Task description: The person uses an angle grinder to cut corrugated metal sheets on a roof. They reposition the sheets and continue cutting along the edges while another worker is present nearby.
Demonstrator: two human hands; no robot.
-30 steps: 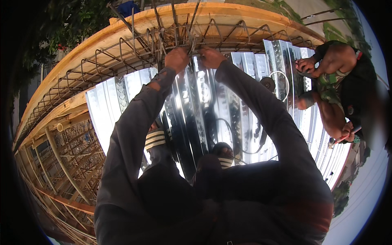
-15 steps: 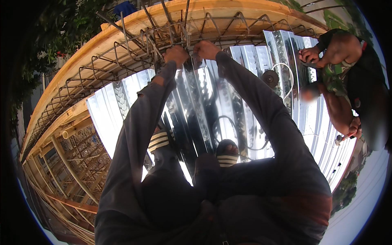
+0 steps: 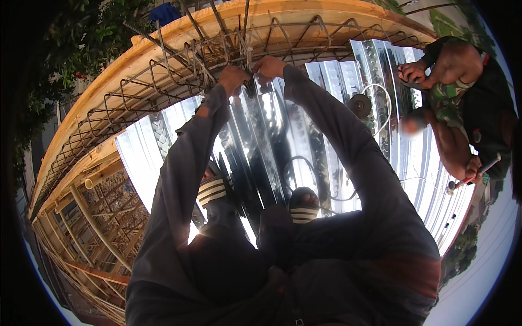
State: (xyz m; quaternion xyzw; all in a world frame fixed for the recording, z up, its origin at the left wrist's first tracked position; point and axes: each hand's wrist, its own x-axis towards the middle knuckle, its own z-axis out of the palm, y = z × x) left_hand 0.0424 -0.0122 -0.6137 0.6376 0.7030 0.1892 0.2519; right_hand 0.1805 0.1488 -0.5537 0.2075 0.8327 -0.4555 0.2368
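Note:
Ribbed, shiny metal decking sheets (image 3: 296,117) lie under my feet and reach to the reinforcing bars at the far edge. My left hand (image 3: 232,77) is closed at the far end of one sheet, close beside upright bars. A short gap to its right, my right hand (image 3: 269,67) has its fingers bent down over the same sheet end. Both hands seem to grip the sheet's edge, though the fingertips are partly hidden. Just beyond them runs a cage of bent steel bars (image 3: 155,81), with several bars (image 3: 247,27) standing up from it.
A curved timber form board (image 3: 103,73) bounds the far side. Wooden framing (image 3: 87,212) lies below at left. On the sheets rest a disc-shaped tool (image 3: 360,105) and a pale cable (image 3: 389,103). At right a co-worker (image 3: 457,65) crouches, holding a hammer (image 3: 472,178).
Both my hands have drawn slightly nearer to me, staying at the sheet's far end. The co-worker's hammer now shows more of its length.

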